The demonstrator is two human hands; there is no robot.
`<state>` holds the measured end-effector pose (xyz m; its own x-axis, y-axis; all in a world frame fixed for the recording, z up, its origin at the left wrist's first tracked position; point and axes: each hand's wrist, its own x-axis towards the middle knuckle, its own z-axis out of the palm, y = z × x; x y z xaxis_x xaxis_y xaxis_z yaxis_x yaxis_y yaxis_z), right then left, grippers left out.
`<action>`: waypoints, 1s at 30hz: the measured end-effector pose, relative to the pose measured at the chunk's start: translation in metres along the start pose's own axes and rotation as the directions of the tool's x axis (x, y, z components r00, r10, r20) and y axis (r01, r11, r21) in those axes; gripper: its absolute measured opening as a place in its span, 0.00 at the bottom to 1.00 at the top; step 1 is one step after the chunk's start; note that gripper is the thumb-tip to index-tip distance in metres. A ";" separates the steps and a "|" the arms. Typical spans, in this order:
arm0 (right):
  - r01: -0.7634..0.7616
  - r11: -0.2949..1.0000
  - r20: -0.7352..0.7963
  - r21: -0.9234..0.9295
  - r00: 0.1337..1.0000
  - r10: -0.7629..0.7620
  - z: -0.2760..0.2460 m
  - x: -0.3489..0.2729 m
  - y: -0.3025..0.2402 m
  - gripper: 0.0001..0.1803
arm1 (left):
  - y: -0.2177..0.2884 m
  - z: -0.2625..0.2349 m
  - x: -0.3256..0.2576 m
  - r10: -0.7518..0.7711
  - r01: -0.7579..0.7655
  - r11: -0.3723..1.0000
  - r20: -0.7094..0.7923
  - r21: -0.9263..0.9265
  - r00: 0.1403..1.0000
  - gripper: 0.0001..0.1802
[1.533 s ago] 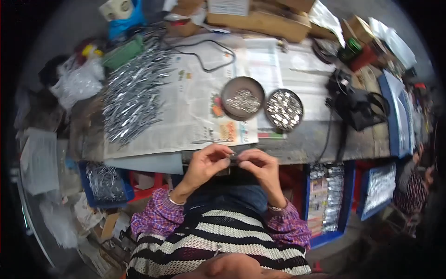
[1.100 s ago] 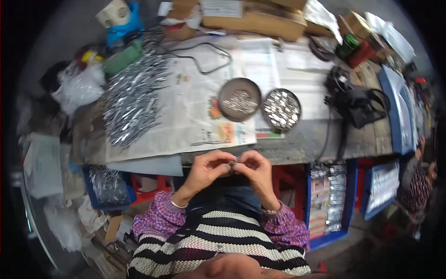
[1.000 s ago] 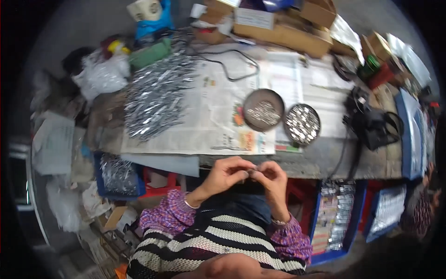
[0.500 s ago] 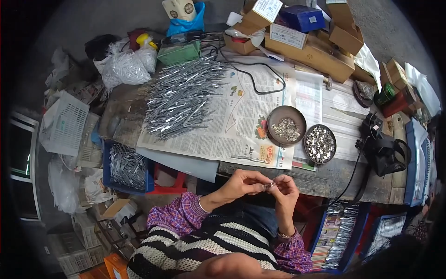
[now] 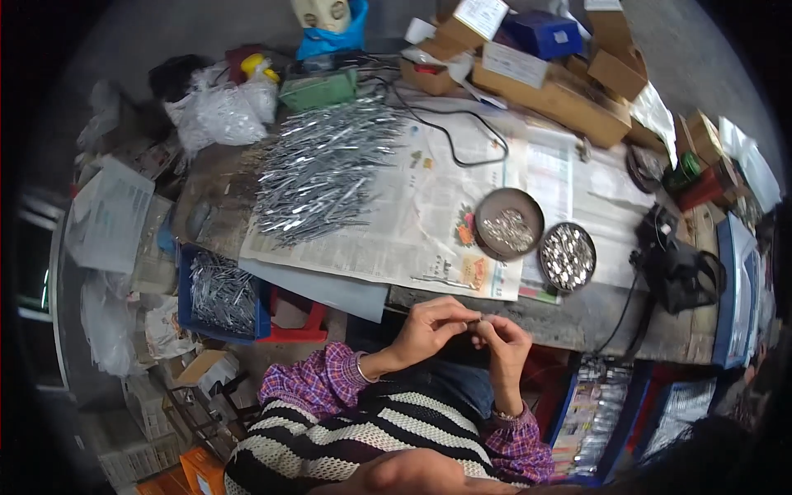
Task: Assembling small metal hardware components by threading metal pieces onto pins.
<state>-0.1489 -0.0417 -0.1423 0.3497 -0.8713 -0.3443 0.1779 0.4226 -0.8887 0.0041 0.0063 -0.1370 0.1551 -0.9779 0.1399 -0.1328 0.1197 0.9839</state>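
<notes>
In front of the table's near edge, my left hand (image 5: 431,332) and my right hand (image 5: 504,340) meet fingertip to fingertip. Both are closed in a pinch on something tiny, too small and blurred to name. Just beyond the right hand stand two round dishes. The brown dish (image 5: 528,200) holds small pale metal pieces (image 5: 506,230); the darker dish (image 5: 547,276) is filled with shiny round metal pieces (image 5: 568,256). A broad pile of thin silvery metal strips (image 5: 326,173) lies on the newspaper (image 5: 429,206) farther left.
A blue bin (image 5: 262,313) of metal strips stands at the left below the table. Black straps and cable (image 5: 686,276) lie at the table's right. Cardboard boxes (image 5: 569,103) crowd the back, with a green box (image 5: 318,91) and plastic bags (image 5: 219,111) at the back left.
Both hands stay together at nearly the same spot; the fingers have shifted slightly, and the small shiny thing between them shows less. The view has moved a little and blurred.
</notes>
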 end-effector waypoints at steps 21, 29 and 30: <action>0.257 0.945 0.063 -0.202 0.966 -0.249 -0.002 0.012 0.001 0.05 | -0.002 -0.002 0.000 -0.250 0.258 0.956 0.074 -0.142 0.965 0.10; 0.229 0.946 0.046 -0.227 0.973 -0.225 -0.006 0.011 -0.001 0.06 | -0.003 -0.001 0.000 -0.274 0.279 0.939 0.052 -0.201 0.960 0.10; 0.142 0.977 -0.016 -0.162 0.989 -0.147 -0.009 0.012 0.000 0.06 | -0.003 -0.002 0.001 -0.273 0.278 0.939 0.052 -0.200 0.961 0.10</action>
<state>-0.1525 -0.0548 -0.1488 0.3053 -0.9276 -0.2150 0.0746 0.2484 -0.9658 0.0061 0.0054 -0.1399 0.1339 -0.9810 -0.1403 0.1142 -0.1253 0.9855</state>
